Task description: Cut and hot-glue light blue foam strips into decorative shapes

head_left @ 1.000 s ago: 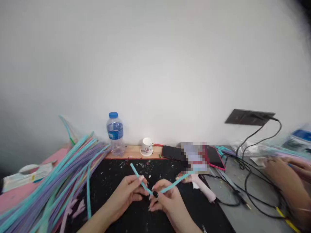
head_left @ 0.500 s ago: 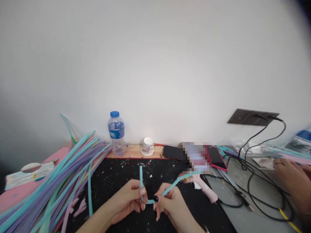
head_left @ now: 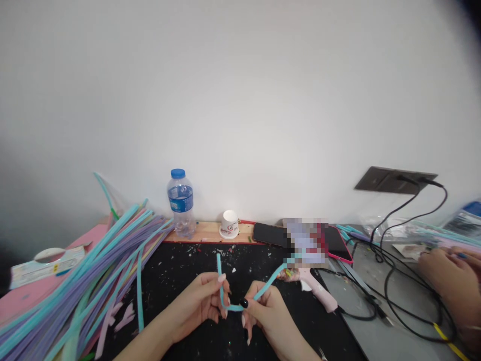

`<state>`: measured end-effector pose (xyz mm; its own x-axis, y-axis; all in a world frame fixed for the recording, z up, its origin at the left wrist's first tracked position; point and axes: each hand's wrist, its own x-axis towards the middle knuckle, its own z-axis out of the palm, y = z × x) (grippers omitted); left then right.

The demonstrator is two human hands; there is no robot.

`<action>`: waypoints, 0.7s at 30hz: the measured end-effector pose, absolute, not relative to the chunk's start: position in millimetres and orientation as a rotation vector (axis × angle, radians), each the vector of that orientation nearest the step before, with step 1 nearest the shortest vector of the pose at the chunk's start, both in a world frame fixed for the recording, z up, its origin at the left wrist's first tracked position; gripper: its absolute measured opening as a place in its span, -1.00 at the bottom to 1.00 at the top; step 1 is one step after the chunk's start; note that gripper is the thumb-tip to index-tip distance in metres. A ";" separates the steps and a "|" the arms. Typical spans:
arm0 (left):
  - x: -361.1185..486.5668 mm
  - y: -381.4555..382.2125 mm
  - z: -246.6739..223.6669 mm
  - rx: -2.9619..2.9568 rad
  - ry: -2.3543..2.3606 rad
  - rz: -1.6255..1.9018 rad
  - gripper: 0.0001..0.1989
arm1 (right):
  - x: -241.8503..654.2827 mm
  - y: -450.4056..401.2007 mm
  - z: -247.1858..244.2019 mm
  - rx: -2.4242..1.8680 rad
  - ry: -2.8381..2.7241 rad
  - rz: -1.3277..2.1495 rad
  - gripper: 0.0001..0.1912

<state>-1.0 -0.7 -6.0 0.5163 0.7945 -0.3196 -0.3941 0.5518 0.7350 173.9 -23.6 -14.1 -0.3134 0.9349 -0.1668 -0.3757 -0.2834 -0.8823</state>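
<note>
Head view: at six o'clock, the left hand [head_left: 205,295] and right hand [head_left: 265,303] each pinch a bent turquoise fuzzy stem [head_left: 235,308], its short end toward twelve, its long end toward two. Crisp corners probably require pinching close beside the bend, the right grip steady.

One head-worn camera looks forward and down across the tabletop [head_left: 383,343], left hand [head_left: 199,301] and right hand [head_left: 267,311] near at bottom centre, wall [head_left: 240,100] filling the upper half.
</note>
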 end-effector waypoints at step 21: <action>-1.5 -1.2 -5.9 0.603 0.757 0.742 -0.64 | 169.4 -30.9 -14.2 -0.822 -0.903 1.880 -0.77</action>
<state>-1.5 -1.2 -5.9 0.5047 0.7723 -0.3858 -0.3698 0.5972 0.7118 169.4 -30.9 -14.2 -0.4035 0.8965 -0.1829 -0.4171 -0.3582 -0.8353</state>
